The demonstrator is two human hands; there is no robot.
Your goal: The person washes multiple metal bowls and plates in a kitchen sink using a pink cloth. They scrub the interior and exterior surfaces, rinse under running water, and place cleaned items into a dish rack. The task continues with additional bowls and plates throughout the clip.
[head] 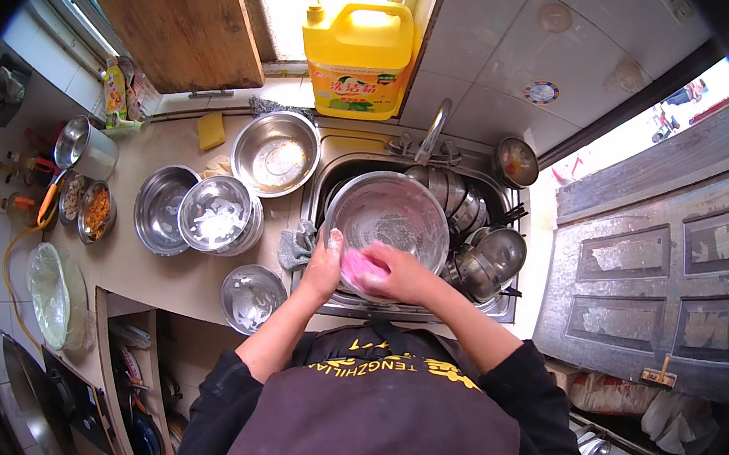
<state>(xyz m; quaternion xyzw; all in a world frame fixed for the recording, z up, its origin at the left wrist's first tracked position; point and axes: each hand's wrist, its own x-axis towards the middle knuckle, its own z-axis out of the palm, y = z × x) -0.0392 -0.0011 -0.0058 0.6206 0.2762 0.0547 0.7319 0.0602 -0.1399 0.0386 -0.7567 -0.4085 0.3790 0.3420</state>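
Note:
A large soapy stainless steel bowl [395, 208] is held tilted over the steel sink [357, 146]. My left hand [326, 264] grips the bowl's rim at its left side, with suds on the fingers. In my right hand [395, 274] is a pink cloth [361, 270], pressed on the bowl's near left edge. A grey cloth [297, 246] lies on the sink's left edge, close to my left hand. Stacked metal bowls [457, 199] and a steel pot [502, 250] fill the sink's right side. The faucet [435, 130] stands behind the large bowl.
Soapy metal bowls [215, 212] and a wide basin [275, 154] stand on the counter at left, near a yellow sponge [211, 131]. A yellow detergent jug [358, 63] stands behind the sink. Farther left are food bowls [96, 212] and a plastic-lined tub [55, 300].

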